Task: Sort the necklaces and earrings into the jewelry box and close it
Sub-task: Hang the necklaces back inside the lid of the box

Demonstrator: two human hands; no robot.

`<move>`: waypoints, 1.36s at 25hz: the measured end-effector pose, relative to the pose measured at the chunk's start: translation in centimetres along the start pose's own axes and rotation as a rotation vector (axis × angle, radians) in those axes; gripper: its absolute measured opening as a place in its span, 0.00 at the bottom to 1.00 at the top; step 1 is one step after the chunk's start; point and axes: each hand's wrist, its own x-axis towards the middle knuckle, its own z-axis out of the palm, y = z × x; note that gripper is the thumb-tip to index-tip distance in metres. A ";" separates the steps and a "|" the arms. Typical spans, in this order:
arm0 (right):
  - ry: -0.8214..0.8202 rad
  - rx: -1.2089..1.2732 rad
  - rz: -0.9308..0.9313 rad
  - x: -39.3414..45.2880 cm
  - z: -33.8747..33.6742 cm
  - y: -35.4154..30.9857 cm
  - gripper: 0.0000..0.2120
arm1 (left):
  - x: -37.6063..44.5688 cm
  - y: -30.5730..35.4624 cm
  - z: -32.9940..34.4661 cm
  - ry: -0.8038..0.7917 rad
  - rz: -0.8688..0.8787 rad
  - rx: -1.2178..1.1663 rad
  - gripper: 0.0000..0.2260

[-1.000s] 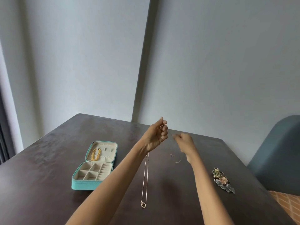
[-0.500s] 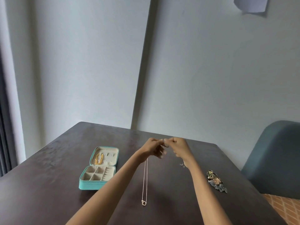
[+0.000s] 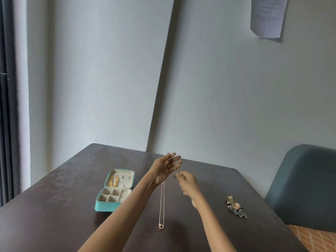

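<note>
Nearest me the pendant hangs low on the thin necklace, just over the table; I judge it could snag there. The chain runs up to my left hand, fingers spread nearly straight, so it might slide off. My right hand is blurred and loosely curled; what it holds, I cannot tell. Farther left the jewelry box lies open, well apart.

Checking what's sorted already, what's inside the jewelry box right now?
A gold necklace lies in the lid of the open jewelry box. The visible tray compartments look empty; parts behind the front wall are hidden.
</note>
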 end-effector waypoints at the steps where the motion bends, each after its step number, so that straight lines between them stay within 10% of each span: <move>1: -0.014 -0.064 -0.030 -0.2 0.6 0.1 0.11 | 0.0 -0.3 -0.3 0.030 0.030 0.060 0.11; 10: 0.090 -0.233 -0.108 -0.8 0.2 0.0 0.07 | -1.9 -1.8 -1.7 0.052 -0.124 0.875 0.16; 22: -0.277 0.436 0.162 -2.5 -0.5 1.8 0.11 | -1.8 -2.3 0.1 -0.136 -0.390 0.917 0.19; 34: 0.030 0.972 0.330 -1.9 1.1 2.5 0.07 | -1.4 0.7 0.6 -0.248 -0.498 1.022 0.04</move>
